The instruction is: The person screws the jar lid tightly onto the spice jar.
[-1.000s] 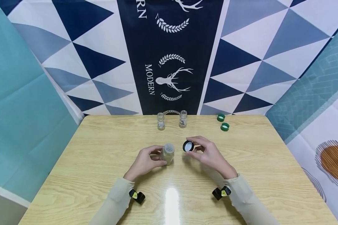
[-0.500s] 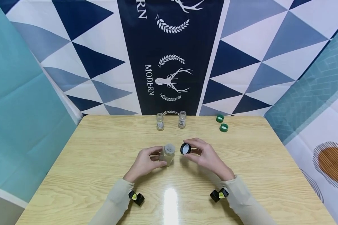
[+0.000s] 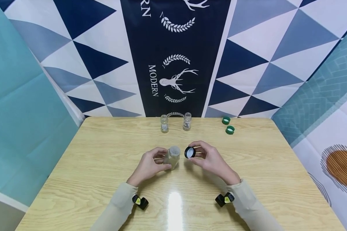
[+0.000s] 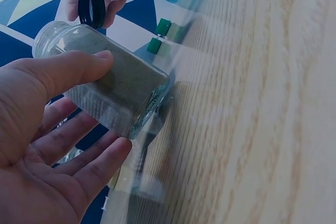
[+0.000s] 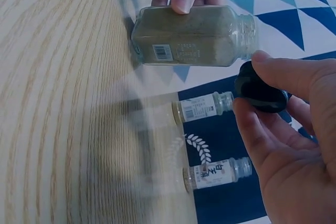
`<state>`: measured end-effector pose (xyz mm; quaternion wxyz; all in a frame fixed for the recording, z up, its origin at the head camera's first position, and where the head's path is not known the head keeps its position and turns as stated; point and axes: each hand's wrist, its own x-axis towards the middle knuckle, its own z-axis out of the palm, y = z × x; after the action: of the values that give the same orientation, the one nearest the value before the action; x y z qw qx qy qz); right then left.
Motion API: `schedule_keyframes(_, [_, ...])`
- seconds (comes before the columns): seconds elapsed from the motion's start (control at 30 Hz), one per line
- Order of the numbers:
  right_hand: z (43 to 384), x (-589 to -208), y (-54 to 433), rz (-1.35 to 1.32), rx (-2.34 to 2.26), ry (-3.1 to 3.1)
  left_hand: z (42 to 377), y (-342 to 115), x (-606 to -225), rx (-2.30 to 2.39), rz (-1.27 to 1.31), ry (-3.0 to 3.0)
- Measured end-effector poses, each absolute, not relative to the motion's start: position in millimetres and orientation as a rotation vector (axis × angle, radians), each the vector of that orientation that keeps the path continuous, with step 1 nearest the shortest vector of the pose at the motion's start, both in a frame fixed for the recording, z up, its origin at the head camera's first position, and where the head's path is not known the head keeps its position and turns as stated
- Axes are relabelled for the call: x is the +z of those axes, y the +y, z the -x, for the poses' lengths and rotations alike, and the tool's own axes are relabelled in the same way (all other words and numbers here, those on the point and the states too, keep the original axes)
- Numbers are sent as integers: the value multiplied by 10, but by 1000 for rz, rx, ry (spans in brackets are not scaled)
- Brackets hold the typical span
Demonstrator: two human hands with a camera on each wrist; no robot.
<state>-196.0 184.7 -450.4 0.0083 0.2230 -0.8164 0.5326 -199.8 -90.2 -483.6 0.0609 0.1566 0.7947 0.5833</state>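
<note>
My left hand (image 3: 150,163) grips a square-sided glass spice jar (image 5: 184,38) around its body, thumb on one side and fingers on the other. Grey-brown powder fills much of the jar, and a perforated shaker top (image 3: 174,150) covers its mouth. A barcode label shows on it in the right wrist view. Whether its base touches the table I cannot tell. Just right of the jar, my right hand (image 3: 212,158) pinches a round black cap (image 3: 190,152) between thumb and fingers. The cap is tipped, its white inside facing the jar, and it stands apart from the jar's mouth.
Two small uncapped glass bottles with labels, the left bottle (image 3: 164,124) and the right bottle (image 3: 186,122), stand near the back edge of the wooden table (image 3: 110,144). Right of them lie two green caps, a rear cap (image 3: 226,120) and a front cap (image 3: 230,130). Patterned cloth (image 3: 101,57) hangs behind.
My right hand has shifted slightly left and toward me with the black cap, coming closer to the jar. My left hand and the jar stay almost in place.
</note>
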Motion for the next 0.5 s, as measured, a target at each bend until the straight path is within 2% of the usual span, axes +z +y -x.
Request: schedule_keyframes(0.5, [1933,-4464,1802,-675,1837,-2500,1990,-901,-4834,1742,-486,2411])
